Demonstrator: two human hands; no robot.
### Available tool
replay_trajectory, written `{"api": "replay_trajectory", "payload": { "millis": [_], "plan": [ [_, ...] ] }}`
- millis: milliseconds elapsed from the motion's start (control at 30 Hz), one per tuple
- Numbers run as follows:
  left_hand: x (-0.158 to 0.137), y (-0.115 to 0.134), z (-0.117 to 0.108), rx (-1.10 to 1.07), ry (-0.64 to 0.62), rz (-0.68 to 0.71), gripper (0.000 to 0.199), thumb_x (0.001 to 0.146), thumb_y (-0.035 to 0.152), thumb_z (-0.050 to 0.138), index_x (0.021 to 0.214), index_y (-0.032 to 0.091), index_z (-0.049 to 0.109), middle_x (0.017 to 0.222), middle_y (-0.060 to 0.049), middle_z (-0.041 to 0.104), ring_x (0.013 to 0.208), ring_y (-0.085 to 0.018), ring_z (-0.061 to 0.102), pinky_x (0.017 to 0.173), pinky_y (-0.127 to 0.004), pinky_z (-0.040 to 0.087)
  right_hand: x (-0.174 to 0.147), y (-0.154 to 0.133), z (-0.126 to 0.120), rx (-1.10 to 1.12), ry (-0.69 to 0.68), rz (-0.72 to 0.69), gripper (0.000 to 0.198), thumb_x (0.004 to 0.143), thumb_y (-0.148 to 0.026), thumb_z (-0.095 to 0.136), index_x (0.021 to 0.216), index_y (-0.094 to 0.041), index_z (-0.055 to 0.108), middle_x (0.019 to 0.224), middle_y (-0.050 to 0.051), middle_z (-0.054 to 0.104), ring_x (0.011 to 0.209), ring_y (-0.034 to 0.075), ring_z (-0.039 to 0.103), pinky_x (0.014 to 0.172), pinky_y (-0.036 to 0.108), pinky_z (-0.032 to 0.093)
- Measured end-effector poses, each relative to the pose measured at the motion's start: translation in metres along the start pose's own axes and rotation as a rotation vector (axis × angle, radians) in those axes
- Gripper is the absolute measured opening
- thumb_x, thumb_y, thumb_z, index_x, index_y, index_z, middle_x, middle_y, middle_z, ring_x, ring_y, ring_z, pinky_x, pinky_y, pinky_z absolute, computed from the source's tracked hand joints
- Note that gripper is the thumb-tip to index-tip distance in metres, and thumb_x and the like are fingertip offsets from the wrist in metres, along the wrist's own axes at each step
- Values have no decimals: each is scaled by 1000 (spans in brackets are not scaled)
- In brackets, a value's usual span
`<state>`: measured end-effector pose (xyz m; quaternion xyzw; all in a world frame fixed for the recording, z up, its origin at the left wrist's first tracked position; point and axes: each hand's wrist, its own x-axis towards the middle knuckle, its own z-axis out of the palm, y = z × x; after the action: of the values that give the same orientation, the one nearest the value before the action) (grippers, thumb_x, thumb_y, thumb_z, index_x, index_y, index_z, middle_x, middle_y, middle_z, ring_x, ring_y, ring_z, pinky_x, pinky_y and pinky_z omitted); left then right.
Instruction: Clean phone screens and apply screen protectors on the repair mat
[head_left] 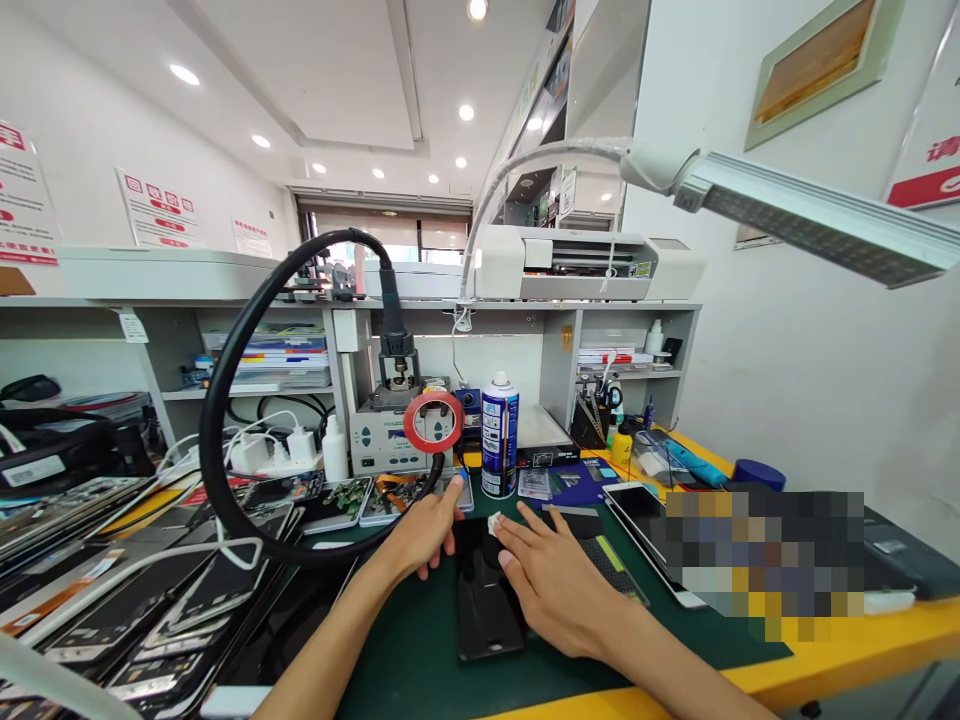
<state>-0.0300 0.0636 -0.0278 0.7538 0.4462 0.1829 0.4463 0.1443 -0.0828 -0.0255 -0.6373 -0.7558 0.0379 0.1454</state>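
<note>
A black smartphone [491, 600] lies flat on the green work mat [420, 655] in front of me, its upper part partly covered by my right hand. My right hand [551, 575] rests over the phone with fingers spread. A small crumpled white wipe [494, 523] sits under its fingertips, against the phone's surface. Beside the phone's upper left edge is my left hand [427, 528], thumb stretched out and the other fingers loosely bent. Whether its fingertips touch the phone's edge I cannot tell.
A blue-and-white spray can [499, 440] stands behind the phone. A thick black hose [217, 420] loops at left, near stacked phone screens [172, 620]. Red tape [433, 422] leans on a grey station [375, 435]. A white tablet [652, 545] lies right; a lamp [817, 215] hangs above.
</note>
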Motion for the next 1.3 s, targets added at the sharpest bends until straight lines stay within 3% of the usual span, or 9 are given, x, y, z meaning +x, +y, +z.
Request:
{"api": "replay_trajectory", "payload": {
  "millis": [367,567,667,767,933,1133,1300],
  "plan": [
    [-4,4,0,22,5,17,91,85,85,18,99,8,64,57,-5,62,37,-15,51,31,-25,42,-56,-15,-9,24,-147,-109,53,105,-49,22,155,-33,34,159,-7,32,151,37,16,119,72,6],
    [-6,5,0,29,9,23,89,86,84,19,99,8,64,58,-5,63,38,-15,51,31,-25,42,-71,-3,7,-104,-111,-256,50,106,-43,28,154,-30,36,156,-4,37,145,38,31,118,65,26],
    [-4,3,1,30,6,26,90,85,85,19,99,8,64,57,-5,62,38,-16,52,31,-25,42,-72,-4,8,-163,-67,-307,48,106,-40,33,153,-30,37,154,-3,39,143,37,36,118,61,30],
    [-2,0,0,35,6,30,91,83,86,19,99,9,65,58,-6,63,38,-16,53,32,-25,42,-70,-14,4,-119,-114,-292,49,106,-42,30,154,-32,34,156,-4,35,146,38,30,119,65,24],
    [-2,-1,-1,52,5,29,94,83,87,15,99,10,65,61,-8,66,40,-17,54,35,-26,43,-61,-37,1,63,-256,-237,53,105,-48,21,156,-34,28,160,-5,29,150,38,18,119,71,4],
    [-3,1,-1,67,-2,29,95,84,86,13,100,9,66,62,-9,67,41,-16,55,35,-24,43,-43,-54,6,130,-185,-253,54,106,-46,19,157,-30,29,161,-2,30,151,36,17,118,70,-3],
    [-2,0,-1,62,4,28,96,83,87,13,100,9,67,64,-9,68,42,-17,56,35,-26,44,-20,-55,5,90,-124,-177,60,105,-48,15,156,-22,33,161,4,33,151,35,19,120,68,-1]
  ]
}}
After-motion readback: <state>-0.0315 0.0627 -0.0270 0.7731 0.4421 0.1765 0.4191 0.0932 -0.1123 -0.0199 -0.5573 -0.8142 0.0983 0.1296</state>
